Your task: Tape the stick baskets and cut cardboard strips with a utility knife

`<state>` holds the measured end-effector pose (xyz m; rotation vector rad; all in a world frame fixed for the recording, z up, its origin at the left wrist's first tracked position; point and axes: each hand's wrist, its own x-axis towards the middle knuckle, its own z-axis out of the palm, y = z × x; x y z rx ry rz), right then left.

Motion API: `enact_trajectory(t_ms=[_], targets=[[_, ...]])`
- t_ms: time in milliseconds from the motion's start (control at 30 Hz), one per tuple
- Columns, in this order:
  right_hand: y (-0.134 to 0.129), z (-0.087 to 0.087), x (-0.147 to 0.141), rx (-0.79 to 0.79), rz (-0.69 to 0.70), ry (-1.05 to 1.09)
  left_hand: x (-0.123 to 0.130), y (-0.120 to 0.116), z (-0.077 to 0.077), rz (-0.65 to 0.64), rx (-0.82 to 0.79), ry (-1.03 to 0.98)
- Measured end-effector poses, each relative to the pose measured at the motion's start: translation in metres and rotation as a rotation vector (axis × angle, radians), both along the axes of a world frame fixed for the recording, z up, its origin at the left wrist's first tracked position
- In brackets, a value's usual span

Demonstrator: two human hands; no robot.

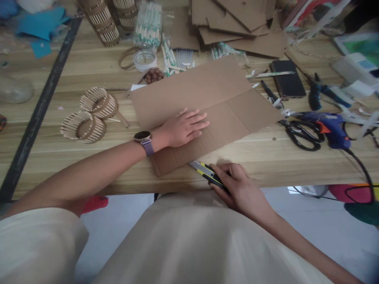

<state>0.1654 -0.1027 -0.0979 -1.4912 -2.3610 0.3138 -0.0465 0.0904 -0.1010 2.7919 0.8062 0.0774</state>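
A folded brown cardboard sheet [183, 86] lies at a slant on the wooden table. Flat on its middle rests my left hand [187, 127], fingers spread, a watch on the wrist. My right hand [237, 183] grips a yellow and black utility knife [207, 173] at the table's front edge. The knife's blade points left toward the near edge of the cardboard; its tip meets or passes under that edge, and I cannot tell which.
Two round stick baskets [84, 126] stand on the left. Black scissors [303, 136], a blue glue gun [331, 124], pliers [325, 92] and a black phone [287, 79] lie on the right. Behind are a tape roll [144, 60], wrapped sticks [148, 25] and stacked cardboard [233, 19].
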Motion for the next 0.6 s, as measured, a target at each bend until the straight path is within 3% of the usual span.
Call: enact_trajectory(t_ms=[167, 333, 467, 600], targets=[[-0.001, 0.008, 0.011, -0.059, -0.016, 0.030, -0.028, -0.006, 0.011, -0.051, 0.031, -0.073], [0.002, 0.012, 0.017, -0.093, -0.009, 0.017, -0.071, -0.011, 0.001, -0.105, 0.040, -0.011], [0.002, 0.011, 0.015, -0.067, 0.013, -0.034, -0.075, -0.014, -0.009, -0.084, 0.072, -0.021], [-0.005, 0.005, 0.010, -0.023, 0.000, -0.081, -0.071, -0.015, -0.009, -0.072, 0.069, -0.025]])
